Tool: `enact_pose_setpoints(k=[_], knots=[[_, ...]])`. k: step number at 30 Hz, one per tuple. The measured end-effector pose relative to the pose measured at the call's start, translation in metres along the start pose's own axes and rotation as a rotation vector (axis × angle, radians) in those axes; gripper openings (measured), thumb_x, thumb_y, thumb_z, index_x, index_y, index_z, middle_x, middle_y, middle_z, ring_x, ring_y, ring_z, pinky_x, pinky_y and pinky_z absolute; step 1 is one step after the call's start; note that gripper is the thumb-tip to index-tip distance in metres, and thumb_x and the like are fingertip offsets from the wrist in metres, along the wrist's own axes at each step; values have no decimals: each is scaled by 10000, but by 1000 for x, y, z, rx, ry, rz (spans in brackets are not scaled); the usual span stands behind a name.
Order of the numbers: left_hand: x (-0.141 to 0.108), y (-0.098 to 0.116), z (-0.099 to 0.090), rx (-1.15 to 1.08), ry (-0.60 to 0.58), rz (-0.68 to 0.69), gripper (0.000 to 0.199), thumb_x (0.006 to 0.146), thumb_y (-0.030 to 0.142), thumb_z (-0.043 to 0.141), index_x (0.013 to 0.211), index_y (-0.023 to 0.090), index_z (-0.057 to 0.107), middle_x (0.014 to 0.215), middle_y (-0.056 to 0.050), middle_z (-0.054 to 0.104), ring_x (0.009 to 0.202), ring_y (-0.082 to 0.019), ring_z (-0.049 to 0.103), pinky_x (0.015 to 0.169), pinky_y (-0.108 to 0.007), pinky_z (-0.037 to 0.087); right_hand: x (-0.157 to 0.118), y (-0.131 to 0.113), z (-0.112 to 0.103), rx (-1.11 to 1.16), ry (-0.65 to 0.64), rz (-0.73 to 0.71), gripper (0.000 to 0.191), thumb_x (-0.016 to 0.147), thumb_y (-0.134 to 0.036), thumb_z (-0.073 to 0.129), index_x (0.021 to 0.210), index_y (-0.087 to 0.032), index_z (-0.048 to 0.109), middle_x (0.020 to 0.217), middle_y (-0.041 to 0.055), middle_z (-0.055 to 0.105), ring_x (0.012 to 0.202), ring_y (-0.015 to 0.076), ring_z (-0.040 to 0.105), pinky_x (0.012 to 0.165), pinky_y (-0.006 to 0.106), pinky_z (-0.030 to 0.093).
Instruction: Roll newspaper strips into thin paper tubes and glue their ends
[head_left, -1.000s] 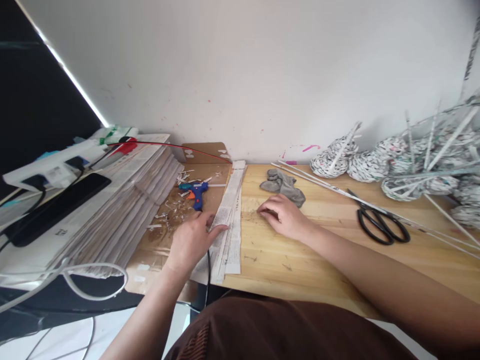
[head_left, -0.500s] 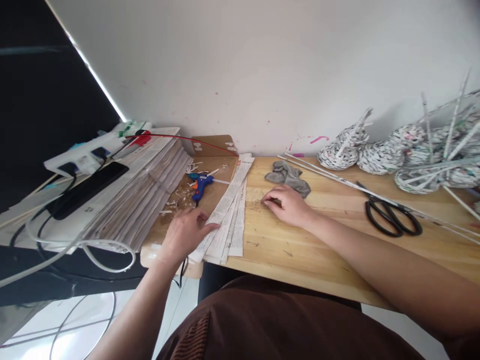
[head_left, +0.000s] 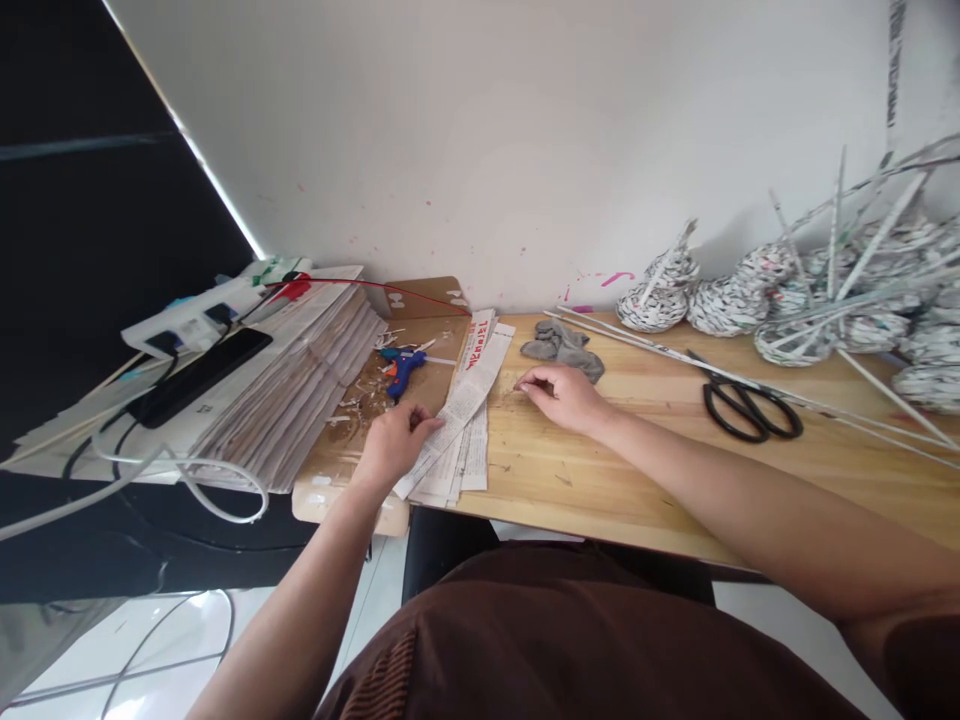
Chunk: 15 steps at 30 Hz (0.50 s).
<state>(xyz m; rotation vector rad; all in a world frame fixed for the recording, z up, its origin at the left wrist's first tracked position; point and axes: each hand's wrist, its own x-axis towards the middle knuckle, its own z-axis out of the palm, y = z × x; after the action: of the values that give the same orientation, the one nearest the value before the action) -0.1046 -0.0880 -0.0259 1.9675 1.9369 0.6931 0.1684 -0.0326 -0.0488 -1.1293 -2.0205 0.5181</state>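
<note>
My left hand (head_left: 396, 445) is at the left edge of a fanned stack of newspaper strips (head_left: 471, 462). Its thumb lies on the top strip (head_left: 463, 400), with the fingers curled in at the strip's edge. Red print shows at that strip's far end. To the right of the strips, my right hand (head_left: 566, 396) rests over the wooden table, thumb and fingertips pinched together; whatever they hold, if anything, is too small to make out. A crumpled grey cloth (head_left: 561, 345) lies just behind it. Beyond the left hand is a blue glue gun (head_left: 406, 371).
A tall newspaper stack (head_left: 300, 375) carries a power strip (head_left: 196, 318) and a black phone-like slab (head_left: 202, 375). Black-handled scissors (head_left: 750, 408) and long paper rods (head_left: 660, 350) lie on the right. Woven paper pieces (head_left: 731, 303) line the wall. Cables hang at left.
The top newspaper strip has shifted, and its red print now shows more fully. My left hand has moved slightly forward and right. My right hand keeps its pinch. The view has turned a little right.
</note>
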Motion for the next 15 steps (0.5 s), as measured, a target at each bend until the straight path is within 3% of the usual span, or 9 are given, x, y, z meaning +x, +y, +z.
enact_pose_setpoints(k=[3,7,15], knots=[[4,7,6,-282,-3,-25,235,750,404,645,816,185,590,697,-10,655,660,-150,588,631,-256,399,-3,-7,2,84,-48,70,197,872,-273,556,871,-176,727,725,20,707,572,119,549,590,250,398],[10,23,14,-666,-149,-110,464,658,357,739,1051,159,595,773,-34,681,686,-159,625,623,-258,448,-6,-15,4,160,-158,69,229,880,-322,554,886,-180,734,789,32,724,649,135,601,623,255,423],[17,38,36,-896,-224,-133,396,706,342,703,1035,179,555,571,52,593,447,-77,489,456,-189,350,-5,-10,4,225,-217,66,259,893,-383,545,915,-197,724,869,25,733,766,157,642,682,258,444]])
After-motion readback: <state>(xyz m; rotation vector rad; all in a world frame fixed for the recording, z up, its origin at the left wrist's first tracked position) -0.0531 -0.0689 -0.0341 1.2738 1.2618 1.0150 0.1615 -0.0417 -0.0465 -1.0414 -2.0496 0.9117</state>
